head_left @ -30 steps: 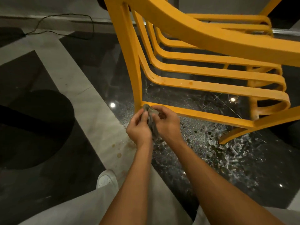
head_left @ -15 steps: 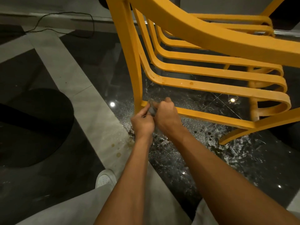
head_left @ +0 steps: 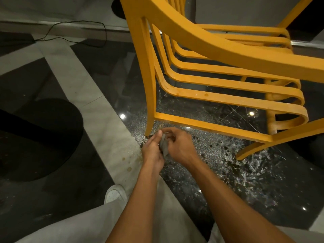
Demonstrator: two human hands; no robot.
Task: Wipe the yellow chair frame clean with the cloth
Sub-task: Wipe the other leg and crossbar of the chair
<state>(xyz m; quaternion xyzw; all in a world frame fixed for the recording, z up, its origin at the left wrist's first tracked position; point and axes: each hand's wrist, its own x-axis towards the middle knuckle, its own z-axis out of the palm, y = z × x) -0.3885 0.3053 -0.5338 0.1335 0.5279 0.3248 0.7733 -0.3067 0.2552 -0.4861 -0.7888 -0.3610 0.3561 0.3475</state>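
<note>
Far left: a dark round patch (head_left: pixel 43 137) with a smooth curved edge lies on the floor (head_left: pixel 219 181). A thin black cable (head_left: pixel 105 34) loops along the skirting above it. A pale, matte stone strip (head_left: pixel 91 95) runs diagonally between glossy black panels and carries small brownish spots near its lower part. A white shoe (head_left: pixel 114 193) with a perforated toe rests on the dark panel beside pale grey trousers (head_left: pixel 78 225).

Centre: the left hand (head_left: pixel 152 151) and right hand (head_left: pixel 180 146) are pressed close together. Both pinch a small, crumpled grey cloth (head_left: pixel 164 148) between their fingers. The cloth sits just below the lower rail, near the foot of the near leg. Contact with the rail cannot be determined.

Centre to right: the yellow chair frame (head_left: pixel 210 128) stands on speckled, reflective black stone with white veining. Its surface is matte and slightly grainy. A tapered leg joins a flat, straight rail. Above, flat slats bend in rounded loops at the right, one stacked over another. Small dark specks mark the lowest slat.
</note>
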